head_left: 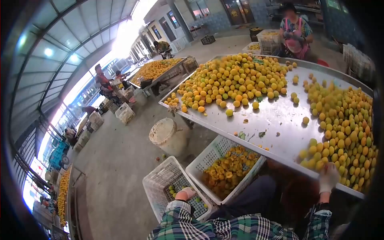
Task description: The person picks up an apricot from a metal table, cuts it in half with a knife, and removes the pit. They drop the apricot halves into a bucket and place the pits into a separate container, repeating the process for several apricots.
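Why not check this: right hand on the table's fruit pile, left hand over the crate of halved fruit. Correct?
No. Head view: the left hand is over the neighbouring crate, with only a few green fruits; the right hand is on the fruit pile.

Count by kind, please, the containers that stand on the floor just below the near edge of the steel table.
White plastic crates: 2
Round bucket: 1
Total: 3

Yellow-orange fruit (pixel 344 132), white crate (pixel 160 176), green plaid sleeve (pixel 180 222), silver table (pixel 272 116)
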A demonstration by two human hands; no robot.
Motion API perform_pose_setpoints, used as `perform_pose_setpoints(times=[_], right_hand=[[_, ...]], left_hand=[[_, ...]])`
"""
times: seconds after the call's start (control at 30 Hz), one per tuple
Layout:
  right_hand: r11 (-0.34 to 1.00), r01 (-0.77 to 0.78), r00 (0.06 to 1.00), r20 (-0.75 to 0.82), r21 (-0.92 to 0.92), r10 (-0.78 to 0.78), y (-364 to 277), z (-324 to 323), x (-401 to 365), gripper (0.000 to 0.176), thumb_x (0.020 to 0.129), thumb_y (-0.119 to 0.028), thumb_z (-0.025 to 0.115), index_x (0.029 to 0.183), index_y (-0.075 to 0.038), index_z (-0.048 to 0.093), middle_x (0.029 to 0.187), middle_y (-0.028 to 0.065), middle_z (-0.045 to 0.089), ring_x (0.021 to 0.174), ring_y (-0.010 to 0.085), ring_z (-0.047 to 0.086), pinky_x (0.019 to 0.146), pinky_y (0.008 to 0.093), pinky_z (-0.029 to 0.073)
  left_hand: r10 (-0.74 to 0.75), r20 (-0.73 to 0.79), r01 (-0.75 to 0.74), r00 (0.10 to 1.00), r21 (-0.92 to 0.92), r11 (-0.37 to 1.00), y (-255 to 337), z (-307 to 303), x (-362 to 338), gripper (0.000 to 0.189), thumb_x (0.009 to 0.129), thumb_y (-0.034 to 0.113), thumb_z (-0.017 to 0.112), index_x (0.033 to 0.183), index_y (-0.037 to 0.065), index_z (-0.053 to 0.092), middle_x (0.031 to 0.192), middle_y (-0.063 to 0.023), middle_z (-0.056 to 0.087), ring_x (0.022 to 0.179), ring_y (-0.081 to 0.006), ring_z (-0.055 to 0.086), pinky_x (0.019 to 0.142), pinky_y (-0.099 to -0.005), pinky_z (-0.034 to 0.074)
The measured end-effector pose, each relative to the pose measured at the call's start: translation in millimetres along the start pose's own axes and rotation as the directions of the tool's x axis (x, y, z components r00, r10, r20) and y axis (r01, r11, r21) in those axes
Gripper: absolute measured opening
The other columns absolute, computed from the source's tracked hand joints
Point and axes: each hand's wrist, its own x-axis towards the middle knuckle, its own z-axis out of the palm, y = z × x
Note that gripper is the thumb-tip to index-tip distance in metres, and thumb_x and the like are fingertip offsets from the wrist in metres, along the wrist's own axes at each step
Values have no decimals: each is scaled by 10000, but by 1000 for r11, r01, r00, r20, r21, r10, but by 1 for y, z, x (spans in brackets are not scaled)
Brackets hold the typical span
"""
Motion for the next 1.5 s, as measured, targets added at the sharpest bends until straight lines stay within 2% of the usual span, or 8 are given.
perform_pose_setpoints(times=[0.2,0.33,0.4,0.63,0.93,1.13,1.23,1.5], right_hand=[[999,-32,999,10,-20,33,-1,-3,-1,150,768,-114,606,878,-74,512,853,142,554,777,378,566,668,469,458],[999,-32,999,0,-9,32,-1,-1,0,135,771,-119,603,859,-76,511,847,138,558,776,378,569,666,472,460],[997,-55,998,29,-58,57,-4,-3,0,130,775,-125,603,856,-76,515,849,137,562,780,378,573,666,474,461],[990,-96,989,103,-106,107,-3,-4,1,154,792,-162,614,891,-80,527,892,144,580,806,379,591,679,480,472],[979,-116,980,141,-168,140,0,2,2,166,798,-169,618,912,-85,531,908,134,587,823,364,597,687,467,483],[971,-128,976,146,-204,159,-4,2,3,166,801,-177,614,908,-84,527,902,132,588,830,359,596,692,463,482],[968,-135,976,138,-210,166,-9,-2,2,168,805,-184,613,904,-83,523,893,135,590,828,361,597,692,465,481],[975,-126,973,168,-180,157,-17,-14,4,175,807,-184,619,906,-79,521,879,141,587,823,372,595,693,479,473]], left_hand=[[65,-236,-118,970,-217,969,-1,-42,30,649,854,460,532,1305,-5,505,1293,-274,529,1220,-378,505,1037,-427,393],[22,-687,-179,726,-158,971,-23,-105,41,829,846,433,574,1465,-1,234,1148,-314,592,1028,-423,611,880,-449,505],[-218,-593,-217,775,-575,789,-3,-155,-10,699,867,318,601,1444,51,312,1105,-248,616,750,-314,687,600,-409,568],[-382,-536,-438,753,-841,316,-50,-246,-39,730,932,271,525,1499,159,79,1196,-234,528,784,-406,653,556,-484,574],[-368,-642,-517,673,-764,386,-37,-296,-65,490,918,309,530,1299,93,309,1091,-192,552,722,-356,649,518,-445,562],[-442,-667,-483,600,-743,464,-19,-306,-64,697,917,259,552,1470,104,158,978,-152,586,649,-260,640,452,-356,519],[-544,-676,-551,496,-730,405,-20,-307,-55,694,922,242,541,1474,97,145,994,-164,582,668,-260,650,461,-361,529],[-552,-591,-689,588,-723,40,-12,-286,-43,383,926,172,474,1282,94,356,1016,-157,563,625,-290,605,501,-419,538]])
